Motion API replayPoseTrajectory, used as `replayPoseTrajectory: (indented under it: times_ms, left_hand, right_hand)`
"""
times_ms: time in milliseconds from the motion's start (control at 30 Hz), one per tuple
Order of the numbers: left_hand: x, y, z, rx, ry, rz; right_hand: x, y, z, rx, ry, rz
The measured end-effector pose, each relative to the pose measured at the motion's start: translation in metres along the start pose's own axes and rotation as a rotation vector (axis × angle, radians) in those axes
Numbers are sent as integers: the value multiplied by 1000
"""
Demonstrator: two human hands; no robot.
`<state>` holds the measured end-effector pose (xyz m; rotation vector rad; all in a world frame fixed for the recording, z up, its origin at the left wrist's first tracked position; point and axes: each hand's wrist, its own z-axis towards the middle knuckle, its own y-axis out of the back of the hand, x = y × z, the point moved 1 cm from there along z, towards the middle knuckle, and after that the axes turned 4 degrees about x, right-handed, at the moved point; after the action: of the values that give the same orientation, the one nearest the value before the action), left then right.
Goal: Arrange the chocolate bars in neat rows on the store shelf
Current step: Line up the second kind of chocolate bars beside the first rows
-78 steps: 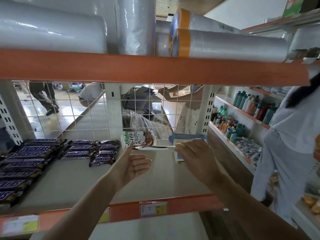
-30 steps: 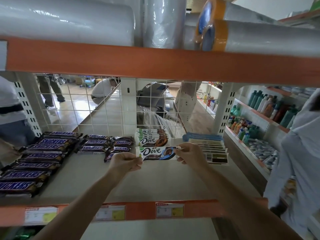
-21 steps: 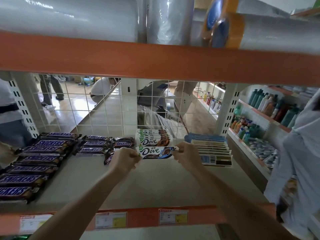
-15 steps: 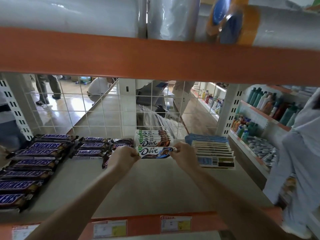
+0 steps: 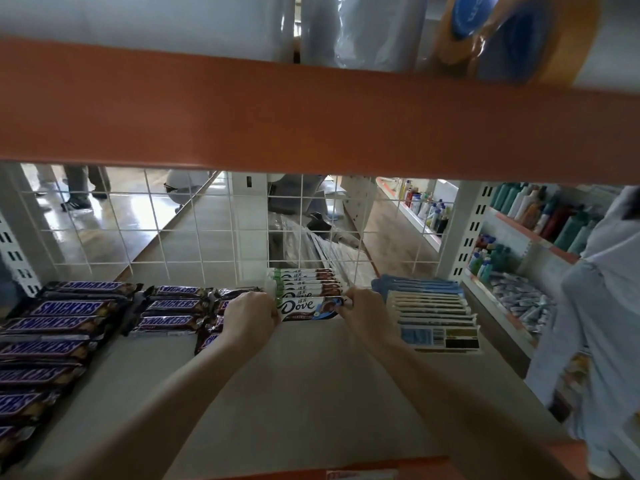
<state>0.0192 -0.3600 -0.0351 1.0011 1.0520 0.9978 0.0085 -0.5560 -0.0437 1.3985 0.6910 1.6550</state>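
While both hands (image 5: 251,315) hold it (ends pinched), Dove bar (image 5: 309,308) has neared row (image 5: 304,282).

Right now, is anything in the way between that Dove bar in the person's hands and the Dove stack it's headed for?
Nothing visible. The left hand and right hand pinch the ends of the Dove bar, which sits right at the front of the Dove row. The Snickers bars lie off to the left.

White Dove bar (image 5: 309,308) lies crosswise at the front of the Dove row (image 5: 304,282); Snickers rows (image 5: 69,327) sit left
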Motion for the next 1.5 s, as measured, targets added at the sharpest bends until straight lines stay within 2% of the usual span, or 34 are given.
replayPoseTrajectory:
  times_ms: [333, 700, 800, 900, 1133, 1300, 1500]
  left_hand:
    - [3, -3, 13, 3, -21, 32]
    - [-3, 7, 8, -38, -10, 78]
    - [-20, 14, 3, -114, -45, 81]
    - [-45, 12, -2, -144, -146, -38]
    - [-116, -10, -23, 32, -362, -22]
    - [-147, -24, -39, 116, -396, -90]
    - [-174, -28, -56, 138, -400, -99]
  right_hand:
    - [0, -1, 7, -4, -3, 29]
    - [4, 14, -10, -80, 69, -205]
    - [4, 21, -17, -73, 105, -246]
    - [0, 31, -28, -81, 141, -239]
    - [-39, 60, -64, -49, 122, -305]
    - [-75, 86, -92, 32, 27, -342]
    - [-105, 106, -120, 54, -20, -367]
